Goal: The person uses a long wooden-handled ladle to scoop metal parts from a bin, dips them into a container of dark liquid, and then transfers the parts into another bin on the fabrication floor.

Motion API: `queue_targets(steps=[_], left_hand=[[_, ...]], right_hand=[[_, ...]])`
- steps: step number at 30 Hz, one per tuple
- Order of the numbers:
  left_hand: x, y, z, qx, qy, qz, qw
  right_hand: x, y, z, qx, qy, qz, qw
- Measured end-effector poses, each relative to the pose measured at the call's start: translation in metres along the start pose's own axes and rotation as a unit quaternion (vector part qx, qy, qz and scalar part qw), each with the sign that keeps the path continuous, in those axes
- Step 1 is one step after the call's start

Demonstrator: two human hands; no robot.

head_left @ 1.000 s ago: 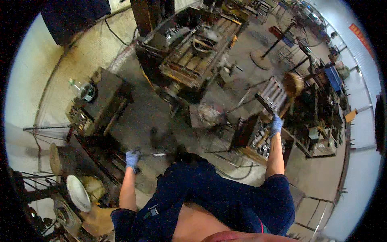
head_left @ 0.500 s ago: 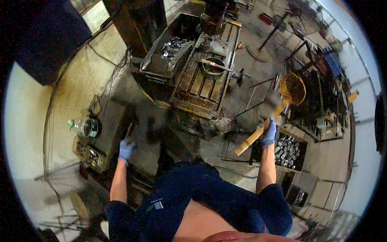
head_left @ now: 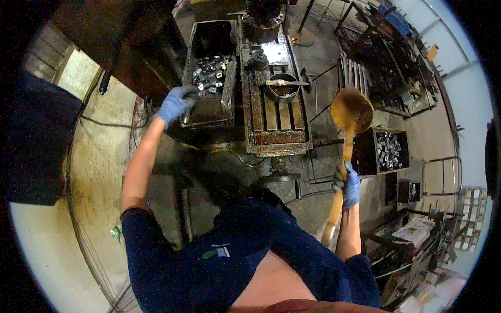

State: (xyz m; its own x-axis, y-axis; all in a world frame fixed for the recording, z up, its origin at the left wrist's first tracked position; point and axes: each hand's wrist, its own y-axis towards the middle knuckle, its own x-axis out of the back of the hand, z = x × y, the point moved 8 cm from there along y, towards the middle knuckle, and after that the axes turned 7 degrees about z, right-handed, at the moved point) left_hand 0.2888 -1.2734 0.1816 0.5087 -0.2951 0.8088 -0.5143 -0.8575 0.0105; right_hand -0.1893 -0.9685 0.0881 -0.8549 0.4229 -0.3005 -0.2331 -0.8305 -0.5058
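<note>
Your right hand (head_left: 350, 188) had its grip around the scoop (head_left: 348, 148), which was outside the tray (head_left: 209, 109) and box (head_left: 369, 148); metal pieces (head_left: 211, 75) were left in both. Your left hand (head_left: 176, 104) was at the tray's rim, its grip impossible to tell.

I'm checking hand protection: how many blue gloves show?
2: one on the left hand, at the left parts bin; one on the right hand, holding the long-handled scoop.
</note>
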Motion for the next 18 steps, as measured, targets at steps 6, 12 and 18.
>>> queue_targets(steps=[6,12,18], left_hand=[[-0.003,0.076,-0.002,-0.001,0.106,0.069,0.992],[-0.066,0.172,0.085,-0.003,0.188,0.188,0.964],[-0.161,0.244,0.174,-0.042,0.29,0.358,0.886]], right_hand=[[-0.083,-0.033,-0.037,-0.121,0.276,0.195,0.933],[-0.137,-0.027,-0.06,-0.177,0.346,0.189,0.902],[-0.204,-0.004,-0.057,-0.148,0.351,0.153,0.912]])
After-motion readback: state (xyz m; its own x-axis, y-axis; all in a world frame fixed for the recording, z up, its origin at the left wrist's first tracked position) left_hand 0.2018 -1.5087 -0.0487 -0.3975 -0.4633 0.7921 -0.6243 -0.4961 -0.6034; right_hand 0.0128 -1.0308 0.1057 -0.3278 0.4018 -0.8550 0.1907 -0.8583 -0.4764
